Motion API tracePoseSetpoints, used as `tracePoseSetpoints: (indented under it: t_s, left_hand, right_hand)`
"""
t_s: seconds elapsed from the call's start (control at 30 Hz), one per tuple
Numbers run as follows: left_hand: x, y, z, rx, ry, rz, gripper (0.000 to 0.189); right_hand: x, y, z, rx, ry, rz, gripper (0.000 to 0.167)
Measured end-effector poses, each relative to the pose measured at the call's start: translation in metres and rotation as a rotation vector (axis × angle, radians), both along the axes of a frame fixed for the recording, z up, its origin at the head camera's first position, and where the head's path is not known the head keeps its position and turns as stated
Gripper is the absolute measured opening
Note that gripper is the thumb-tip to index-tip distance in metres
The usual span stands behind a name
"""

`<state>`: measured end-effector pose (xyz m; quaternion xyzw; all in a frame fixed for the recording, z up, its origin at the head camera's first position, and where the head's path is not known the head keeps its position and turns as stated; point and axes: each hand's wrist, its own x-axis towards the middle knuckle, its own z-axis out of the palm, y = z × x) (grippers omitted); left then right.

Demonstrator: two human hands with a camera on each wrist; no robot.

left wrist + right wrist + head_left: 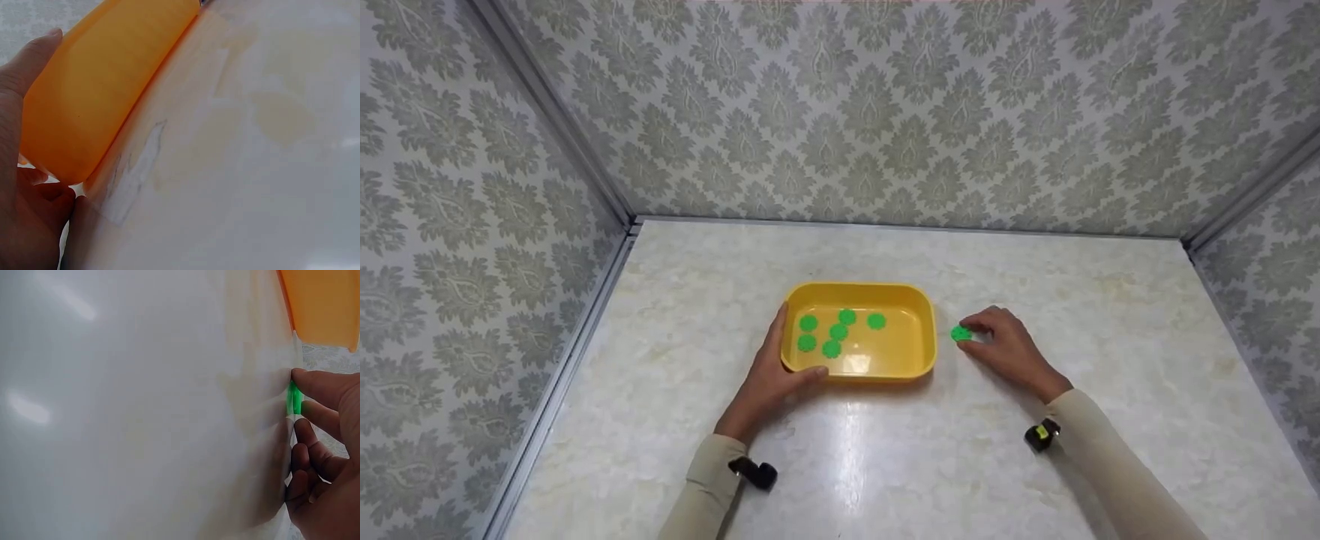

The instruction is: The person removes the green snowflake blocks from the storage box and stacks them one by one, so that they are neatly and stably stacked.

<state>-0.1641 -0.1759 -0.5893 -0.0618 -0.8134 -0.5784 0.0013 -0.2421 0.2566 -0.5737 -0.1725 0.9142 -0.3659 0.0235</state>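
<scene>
A yellow plastic tub [894, 352] stands on the table in the head view, with several green notched discs [838, 331] lying flat on its floor. My left hand [769, 379] grips the tub's near left corner, thumb along the front wall and fingers at the left side. The tub's outer wall [101, 84] fills the upper left of the left wrist view. Just right of the tub, my right hand [1009, 346] pinches another green notched disc [961, 333] between thumb and fingers. In the right wrist view this disc [296, 399] shows edge-on at the tabletop.
The pale marble-patterned table [675, 300] spreads around the tub. Patterned wall panels [825, 112] rise behind it and on both sides, joined by grey metal strips [622, 214]. A dark camera is strapped to each wrist.
</scene>
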Motion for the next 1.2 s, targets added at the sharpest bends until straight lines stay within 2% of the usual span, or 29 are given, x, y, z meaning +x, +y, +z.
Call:
tracePoseSetpoints:
  t_s: [0.57, 0.8, 0.93, 1.2]
  left_hand:
    - [-0.0008, 0.0010, 0.0016, 0.010, -0.014, 0.009, 0.129]
    - [-0.0011, -0.0001, 0.0013, 0.019, -0.008, 0.009, 0.130]
    - [-0.0003, -0.0005, 0.0014, 0.028, -0.009, 0.009, 0.130]
    - [0.0015, 0.0016, 0.0013, 0.022, -0.031, 0.018, 0.130]
  right_hand:
    - [-0.0017, 0.0005, 0.0010, 0.004, 0.008, 0.029, 0.030]
    - [-0.0031, -0.0002, 0.0033, -0.002, -0.021, 0.040, 0.029]
    - [-0.0049, -0.0020, 0.0060, 0.007, -0.050, 0.034, 0.025]
    - [-0.0046, 0.0022, 0.0076, 0.058, -0.054, 0.024, 0.022]
